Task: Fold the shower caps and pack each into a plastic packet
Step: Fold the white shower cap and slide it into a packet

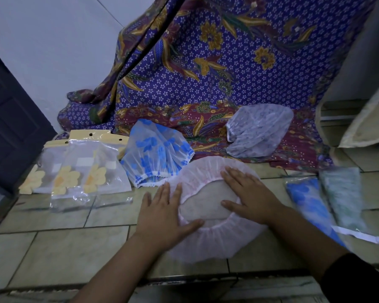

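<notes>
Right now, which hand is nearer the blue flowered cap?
Left. The left hand rests just short of the blue cap; the right hand lies farther right on the pink cap.

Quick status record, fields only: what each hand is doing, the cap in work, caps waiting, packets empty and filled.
left hand: flat on left rim of pink cap, fingers straight
right hand: flat on its right rim, fingers straight
pink cap: spread opening-up on the tiled floor, not yet folded
caps waiting: blue-flowered cap beside the empty packets; grey cap on the batik cloth
empty packets: overlapping pile, far left, yellow flower prints
filled packets: blue packet and green packet, side by side at right
</notes>
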